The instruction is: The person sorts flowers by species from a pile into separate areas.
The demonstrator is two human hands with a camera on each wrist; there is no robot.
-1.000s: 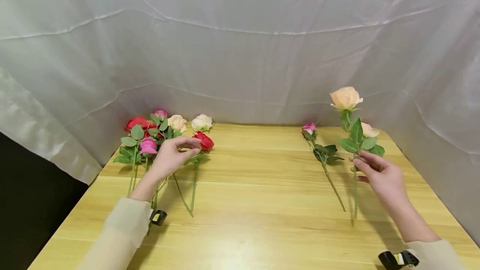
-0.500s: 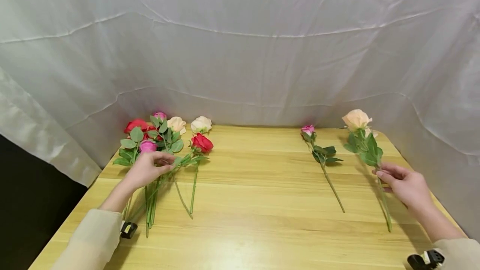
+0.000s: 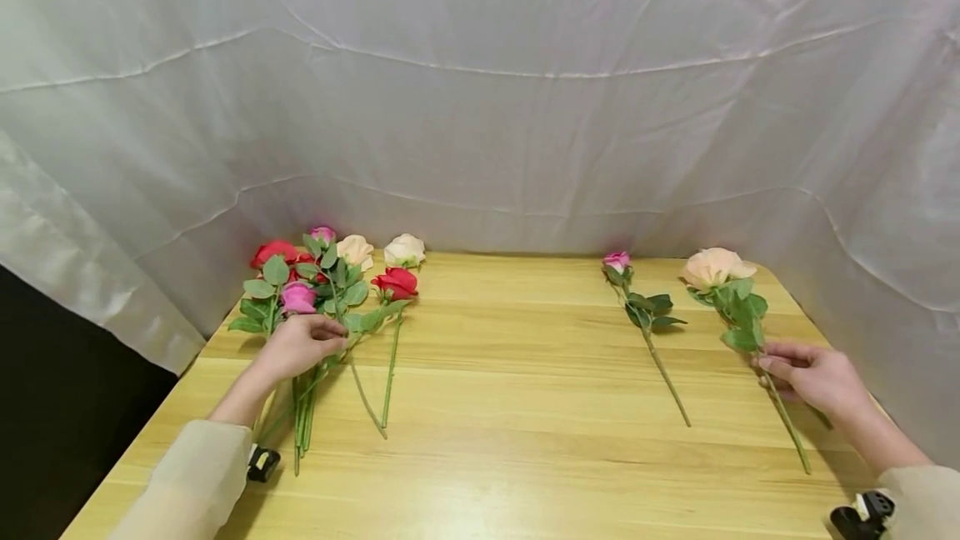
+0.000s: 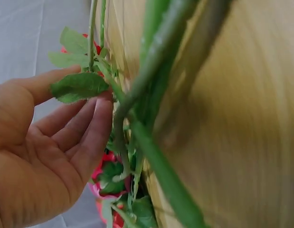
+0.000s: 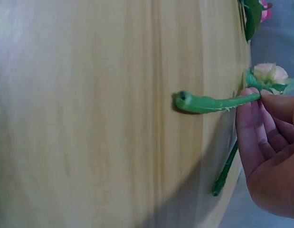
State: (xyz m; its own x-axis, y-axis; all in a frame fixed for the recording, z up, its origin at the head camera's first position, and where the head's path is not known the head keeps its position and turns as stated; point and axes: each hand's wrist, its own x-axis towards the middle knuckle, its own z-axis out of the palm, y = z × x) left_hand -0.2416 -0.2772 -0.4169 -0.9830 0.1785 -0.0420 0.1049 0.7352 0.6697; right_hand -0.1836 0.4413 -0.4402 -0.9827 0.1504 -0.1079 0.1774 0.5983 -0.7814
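Note:
On the left, my left hand [image 3: 300, 347] pinches the stem of a red rose [image 3: 395, 282] at its leaves, among crossing stems. The left wrist view shows thumb and fingertips meeting by a green leaf [image 4: 80, 87]. Over on the right, my right hand [image 3: 813, 373] pinches the green stem [image 5: 213, 103] of a peach rose [image 3: 708, 269] between thumb and fingers. This rose lies low over the table, its bloom overlapping another peach rose, whose stem [image 5: 226, 168] shows beneath in the right wrist view.
Several red, pink and peach roses [image 3: 355, 252] lie bunched at the table's left. A white rose [image 3: 404, 250] is beside them. One pink rose [image 3: 617, 261] lies left of the right hand. Grey cloth [image 3: 480, 132] hangs behind the wooden table [image 3: 517, 373].
My right hand has moved right and lowered the peach rose from upright to lying. My left hand has come back from the red bloom to its stem, and the bloom has shifted slightly left.

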